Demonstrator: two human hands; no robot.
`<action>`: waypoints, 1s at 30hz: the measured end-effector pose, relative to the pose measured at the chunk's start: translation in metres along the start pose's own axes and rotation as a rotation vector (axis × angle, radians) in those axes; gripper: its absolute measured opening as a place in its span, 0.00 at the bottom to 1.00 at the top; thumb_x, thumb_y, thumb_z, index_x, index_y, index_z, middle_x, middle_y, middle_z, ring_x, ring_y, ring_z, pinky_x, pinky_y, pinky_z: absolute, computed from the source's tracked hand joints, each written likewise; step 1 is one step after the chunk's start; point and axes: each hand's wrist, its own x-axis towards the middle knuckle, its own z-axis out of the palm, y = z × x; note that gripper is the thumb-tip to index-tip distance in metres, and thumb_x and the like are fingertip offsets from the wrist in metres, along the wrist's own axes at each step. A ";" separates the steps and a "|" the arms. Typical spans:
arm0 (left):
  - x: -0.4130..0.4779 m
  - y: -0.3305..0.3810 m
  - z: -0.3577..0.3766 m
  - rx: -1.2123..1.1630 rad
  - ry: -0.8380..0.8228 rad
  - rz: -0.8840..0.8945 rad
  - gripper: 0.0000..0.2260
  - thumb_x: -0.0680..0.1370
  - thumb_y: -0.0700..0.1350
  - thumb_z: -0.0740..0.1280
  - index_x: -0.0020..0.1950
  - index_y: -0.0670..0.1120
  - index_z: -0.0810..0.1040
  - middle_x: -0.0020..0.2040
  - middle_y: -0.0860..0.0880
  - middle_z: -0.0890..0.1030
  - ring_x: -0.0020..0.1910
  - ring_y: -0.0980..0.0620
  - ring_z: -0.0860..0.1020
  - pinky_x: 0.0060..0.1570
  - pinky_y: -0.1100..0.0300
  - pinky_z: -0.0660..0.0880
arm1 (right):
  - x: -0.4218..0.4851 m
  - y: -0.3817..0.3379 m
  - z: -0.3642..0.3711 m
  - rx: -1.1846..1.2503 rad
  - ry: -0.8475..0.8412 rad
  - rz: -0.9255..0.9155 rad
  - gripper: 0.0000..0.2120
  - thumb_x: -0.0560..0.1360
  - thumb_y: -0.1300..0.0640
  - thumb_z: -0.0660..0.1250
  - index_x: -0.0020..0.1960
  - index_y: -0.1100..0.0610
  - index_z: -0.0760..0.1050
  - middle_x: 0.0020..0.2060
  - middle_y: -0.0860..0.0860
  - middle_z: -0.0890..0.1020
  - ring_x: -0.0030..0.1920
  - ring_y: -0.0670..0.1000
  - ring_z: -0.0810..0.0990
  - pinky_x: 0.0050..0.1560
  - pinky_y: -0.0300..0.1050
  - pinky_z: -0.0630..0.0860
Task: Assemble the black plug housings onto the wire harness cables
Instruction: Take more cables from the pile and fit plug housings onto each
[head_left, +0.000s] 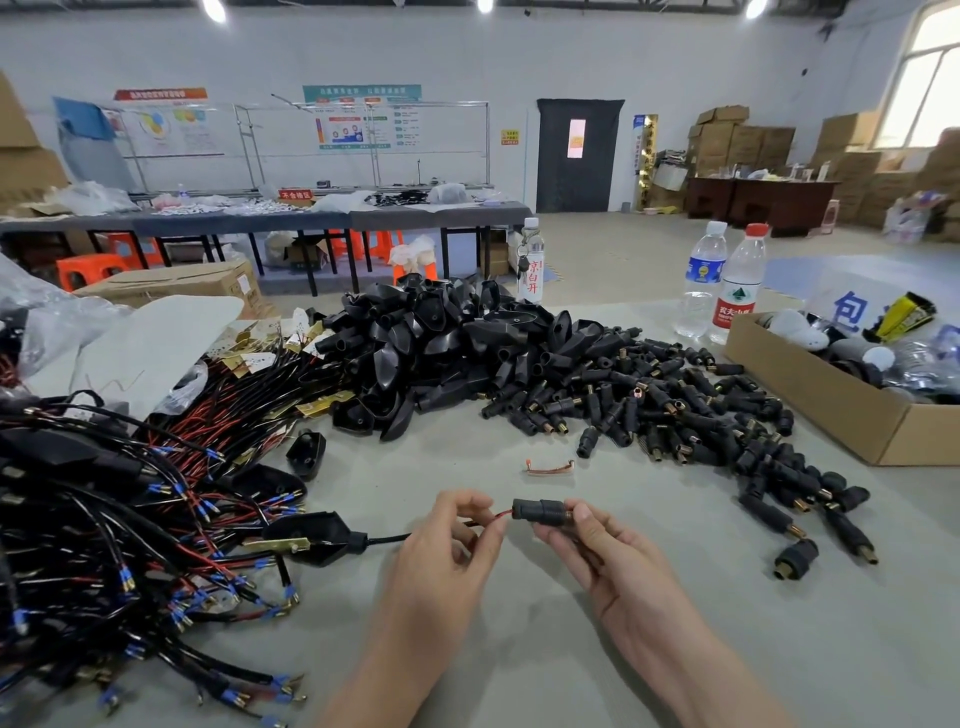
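My right hand (587, 545) grips a small black plug housing (540, 511) with a brass tip, held just above the table. My left hand (457, 530) pinches a red wire (500, 514) that runs into the housing's left end. That wire belongs to a black cable (387, 539) leading left to a flat black shell (306, 535) with a brass blade. A tangled heap of wire harness cables (119, 519) with blue crimp ends fills the left side. Loose black plug housings (675, 410) lie scattered to the right, and larger black shells (441, 343) are piled behind.
A short copper strip (549, 467) lies on the table beyond my hands. An open cardboard box (831, 395) stands at the right. Three water bottles (737, 286) stand at the table's far edge. Plastic bags (47, 317) sit at the far left.
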 end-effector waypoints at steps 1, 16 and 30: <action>0.000 0.000 0.000 0.007 0.001 -0.002 0.14 0.72 0.66 0.65 0.53 0.60 0.76 0.40 0.57 0.79 0.34 0.55 0.76 0.39 0.50 0.78 | 0.000 0.000 0.000 0.009 0.001 0.006 0.13 0.73 0.61 0.67 0.54 0.69 0.77 0.51 0.66 0.84 0.47 0.54 0.87 0.42 0.36 0.82; 0.001 0.000 -0.005 0.039 -0.023 0.020 0.02 0.78 0.53 0.68 0.49 0.58 0.76 0.38 0.57 0.78 0.38 0.55 0.76 0.40 0.57 0.75 | 0.000 0.001 0.000 -0.101 0.004 -0.068 0.16 0.70 0.58 0.68 0.54 0.68 0.78 0.48 0.64 0.85 0.45 0.54 0.87 0.40 0.37 0.82; -0.001 0.008 -0.005 -0.008 -0.060 0.042 0.01 0.80 0.53 0.64 0.49 0.59 0.72 0.44 0.58 0.81 0.49 0.56 0.79 0.48 0.51 0.79 | 0.001 -0.002 -0.002 -0.216 0.067 -0.080 0.08 0.78 0.60 0.64 0.53 0.63 0.79 0.47 0.62 0.86 0.48 0.57 0.86 0.36 0.41 0.82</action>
